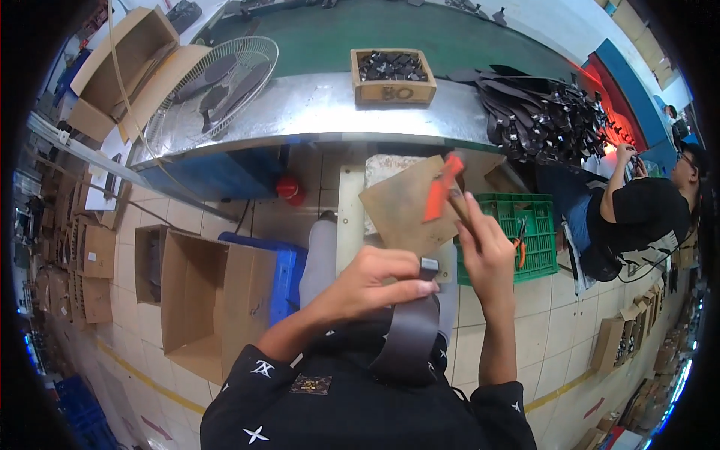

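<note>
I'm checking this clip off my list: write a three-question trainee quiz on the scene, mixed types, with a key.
1. Fill in: The hammer is gripped in the person's ____ hand.

2. Multiple choice: Where does the wooden box of small black parts stand?
A) On the tiled floor
B) On the metal worktop
C) Inside a cardboard carton

3. True or false: The left hand holds a dark strap.

Key:
1. Right: the right hand has the hammer by its handle.
2. B
3. True
</note>
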Action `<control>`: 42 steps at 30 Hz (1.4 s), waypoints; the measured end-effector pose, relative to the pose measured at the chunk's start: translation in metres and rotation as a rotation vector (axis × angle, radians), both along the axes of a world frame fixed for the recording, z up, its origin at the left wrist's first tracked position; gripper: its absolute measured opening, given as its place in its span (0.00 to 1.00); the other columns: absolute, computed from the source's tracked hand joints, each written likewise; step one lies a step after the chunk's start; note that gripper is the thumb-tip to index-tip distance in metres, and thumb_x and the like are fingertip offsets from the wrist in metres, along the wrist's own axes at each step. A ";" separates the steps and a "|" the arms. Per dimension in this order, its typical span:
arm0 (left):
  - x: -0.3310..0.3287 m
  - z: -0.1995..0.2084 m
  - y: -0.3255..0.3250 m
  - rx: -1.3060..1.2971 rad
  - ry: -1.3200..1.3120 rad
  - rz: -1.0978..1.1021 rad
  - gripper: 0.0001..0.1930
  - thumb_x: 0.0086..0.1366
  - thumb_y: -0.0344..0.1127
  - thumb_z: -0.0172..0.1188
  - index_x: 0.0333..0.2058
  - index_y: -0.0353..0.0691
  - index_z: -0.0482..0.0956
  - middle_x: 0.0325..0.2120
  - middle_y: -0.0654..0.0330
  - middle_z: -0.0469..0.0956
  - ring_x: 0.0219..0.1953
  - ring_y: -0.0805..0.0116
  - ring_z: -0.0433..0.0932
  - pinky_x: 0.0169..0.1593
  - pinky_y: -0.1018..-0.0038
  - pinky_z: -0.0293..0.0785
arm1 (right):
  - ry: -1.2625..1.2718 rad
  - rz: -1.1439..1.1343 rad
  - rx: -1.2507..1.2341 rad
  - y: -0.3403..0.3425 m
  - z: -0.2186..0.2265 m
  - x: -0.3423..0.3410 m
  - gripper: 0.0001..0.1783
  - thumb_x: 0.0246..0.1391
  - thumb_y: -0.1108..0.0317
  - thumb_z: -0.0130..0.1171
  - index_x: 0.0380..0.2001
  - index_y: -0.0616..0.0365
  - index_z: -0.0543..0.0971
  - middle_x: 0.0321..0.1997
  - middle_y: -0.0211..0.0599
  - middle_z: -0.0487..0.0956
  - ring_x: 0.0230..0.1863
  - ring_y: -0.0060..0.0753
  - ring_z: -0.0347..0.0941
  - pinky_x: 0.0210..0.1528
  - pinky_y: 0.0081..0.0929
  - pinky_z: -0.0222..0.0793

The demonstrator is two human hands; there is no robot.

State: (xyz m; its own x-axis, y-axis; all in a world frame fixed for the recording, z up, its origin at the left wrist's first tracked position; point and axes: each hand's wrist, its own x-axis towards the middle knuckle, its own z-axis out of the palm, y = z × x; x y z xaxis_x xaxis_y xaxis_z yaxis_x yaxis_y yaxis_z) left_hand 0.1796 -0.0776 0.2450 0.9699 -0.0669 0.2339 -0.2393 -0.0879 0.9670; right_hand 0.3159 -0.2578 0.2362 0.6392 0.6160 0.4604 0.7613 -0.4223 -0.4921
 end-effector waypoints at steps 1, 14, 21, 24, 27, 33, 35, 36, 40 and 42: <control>-0.008 0.010 -0.005 -0.096 0.020 0.020 0.12 0.64 0.33 0.62 0.26 0.29 0.76 0.20 0.56 0.70 0.23 0.67 0.70 0.29 0.72 0.64 | -0.021 0.021 -0.147 0.002 -0.010 0.002 0.24 0.56 0.72 0.60 0.58 0.57 0.74 0.41 0.45 0.79 0.32 0.44 0.77 0.31 0.34 0.72; -0.033 0.026 -0.008 -0.396 0.430 -0.333 0.09 0.63 0.33 0.63 0.37 0.32 0.85 0.33 0.54 0.83 0.38 0.66 0.81 0.44 0.74 0.72 | 0.696 0.944 0.394 0.001 0.021 -0.029 0.21 0.54 0.56 0.65 0.37 0.68 0.81 0.37 0.47 0.81 0.37 0.45 0.78 0.41 0.36 0.73; -0.030 0.026 -0.017 -0.442 0.349 -0.660 0.11 0.66 0.35 0.61 0.40 0.32 0.84 0.33 0.52 0.83 0.34 0.65 0.82 0.37 0.73 0.73 | 0.556 1.172 0.289 -0.002 0.051 -0.033 0.29 0.58 0.47 0.61 0.22 0.67 0.77 0.18 0.38 0.73 0.17 0.36 0.68 0.17 0.28 0.61; -0.035 0.025 -0.018 -0.387 0.270 -0.665 0.12 0.66 0.36 0.61 0.38 0.32 0.84 0.30 0.52 0.82 0.32 0.61 0.81 0.35 0.73 0.73 | 0.531 1.199 0.186 -0.003 0.061 -0.032 0.28 0.60 0.48 0.60 0.25 0.68 0.77 0.19 0.39 0.73 0.17 0.37 0.67 0.16 0.27 0.60; -0.037 0.028 -0.014 -0.298 0.236 -0.628 0.12 0.66 0.37 0.60 0.37 0.32 0.83 0.27 0.53 0.81 0.29 0.61 0.80 0.32 0.71 0.71 | 0.566 1.269 0.101 0.000 0.062 -0.028 0.27 0.60 0.48 0.59 0.27 0.67 0.77 0.22 0.40 0.74 0.19 0.38 0.69 0.18 0.29 0.63; -0.042 0.014 -0.013 -0.339 0.257 -0.556 0.12 0.66 0.37 0.61 0.35 0.31 0.82 0.24 0.53 0.79 0.26 0.63 0.78 0.30 0.70 0.69 | 0.581 1.314 0.063 0.003 0.043 -0.024 0.16 0.52 0.64 0.63 0.34 0.67 0.76 0.30 0.42 0.73 0.26 0.43 0.70 0.26 0.33 0.67; -0.042 0.015 -0.012 -0.309 0.270 -0.551 0.12 0.66 0.37 0.61 0.35 0.31 0.82 0.25 0.53 0.79 0.27 0.63 0.78 0.31 0.70 0.69 | 0.600 1.323 0.101 0.006 0.036 -0.025 0.17 0.53 0.61 0.63 0.33 0.67 0.76 0.29 0.42 0.73 0.26 0.43 0.70 0.26 0.32 0.67; -0.041 0.016 -0.009 -0.273 0.277 -0.555 0.12 0.66 0.37 0.61 0.36 0.31 0.82 0.25 0.53 0.79 0.27 0.63 0.78 0.31 0.71 0.69 | 0.584 1.319 0.120 0.009 0.032 -0.023 0.17 0.53 0.59 0.63 0.33 0.66 0.76 0.30 0.42 0.74 0.27 0.44 0.71 0.27 0.33 0.67; -0.039 0.010 -0.006 -0.339 0.188 -0.275 0.19 0.67 0.41 0.60 0.24 0.30 0.74 0.13 0.60 0.61 0.19 0.76 0.58 0.25 0.71 0.57 | 0.402 0.996 0.172 0.005 0.024 -0.016 0.19 0.55 0.57 0.61 0.33 0.66 0.77 0.30 0.43 0.77 0.28 0.43 0.73 0.29 0.35 0.69; -0.034 0.013 0.013 -0.216 0.077 0.017 0.16 0.66 0.40 0.61 0.26 0.32 0.75 0.16 0.59 0.65 0.21 0.75 0.62 0.27 0.72 0.60 | 0.446 0.660 0.277 -0.013 0.010 -0.017 0.12 0.60 0.64 0.54 0.33 0.64 0.75 0.29 0.44 0.79 0.30 0.39 0.73 0.35 0.33 0.69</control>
